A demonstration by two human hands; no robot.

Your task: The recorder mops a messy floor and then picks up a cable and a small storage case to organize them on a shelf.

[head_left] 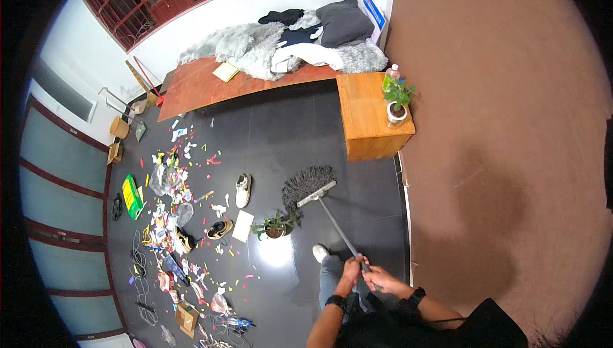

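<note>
Both my hands are closed around the grey handle of a mop (pixel 338 228). My left hand (pixel 352 267) grips it a little farther along the pole, and my right hand (pixel 379 278) holds it nearer the end. The shaggy dark grey mop head (pixel 308 185) lies spread on the dark floor (pixel 268 131), ahead and slightly left of my hands. Close to its left lower edge stands a potted plant (pixel 276 226). A sheet of paper (pixel 242 225) lies left of that pot.
Litter and cardboard cover the left floor, with a white shoe (pixel 243 191) and a dark shoe (pixel 219 229) beside it. A wooden cabinet (pixel 372 115) bearing a plant (pixel 397 110) and bottle stands ahead right. Behind is a wooden bed (pixel 198 89) with grey bedding. A brown wall (pixel 485 112) bounds the right.
</note>
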